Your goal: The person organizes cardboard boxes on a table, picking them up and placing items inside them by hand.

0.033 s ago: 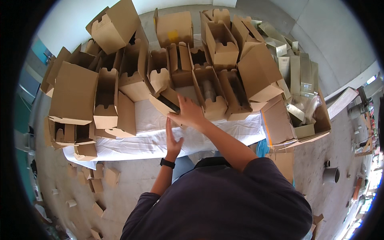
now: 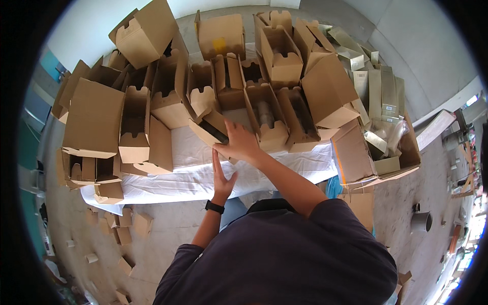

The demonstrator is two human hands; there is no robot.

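While the narrow cardboard box point(image 2: 203, 133) tilts over the white tablecloth point(image 2: 190, 178), my left hand point(image 2: 222, 180) reaches toward its near end, fingers uncurled, contact unclear; my right hand point(image 2: 241, 144) clasps that end. I'm apparently steadying the box; lifting would call for left-hand support.

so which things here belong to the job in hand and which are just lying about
Belonging, as far as I can judge:
narrow cardboard box, gripped by the right hand, with the left hand by its near end
open cardboard boxes around it
white cloth beneath

Apparently just lying about:
grey cylinder
small cardboard boxes on the floor
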